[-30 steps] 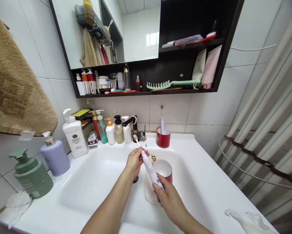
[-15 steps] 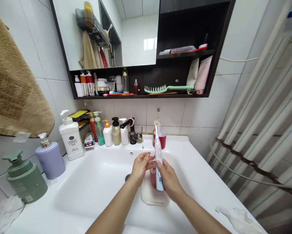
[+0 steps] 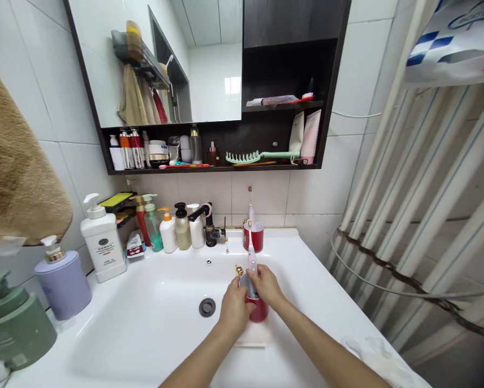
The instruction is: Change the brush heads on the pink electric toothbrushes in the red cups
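Note:
Over the right side of the white sink, my left hand [image 3: 234, 306] grips a red cup [image 3: 258, 311] by its near left rim. My right hand [image 3: 267, 285] pinches a pale pink electric toothbrush [image 3: 252, 253], brush head up. The toothbrush's lower end is inside the cup. A gold-coloured ornament [image 3: 239, 270] shows at the cup's far left side. Beneath the cup lies a whitish flat thing [image 3: 252, 345], mostly covered by my hands and the cup. Behind, on the sink's back ledge, stands a second red cup [image 3: 258, 237] with another electric toothbrush [image 3: 251, 212] in it.
A black faucet [image 3: 210, 229] and several pump bottles [image 3: 182, 229] line the back ledge. Larger bottles, one of them purple [image 3: 64, 283], stand on the left. A dark mirror cabinet [image 3: 284, 51] hangs above. White pipes [image 3: 387, 178] run along the right.
My right hand has lowered the toothbrush into the red cup. My left hand has closed on the cup's rim. The camera view has shifted a little to the right.

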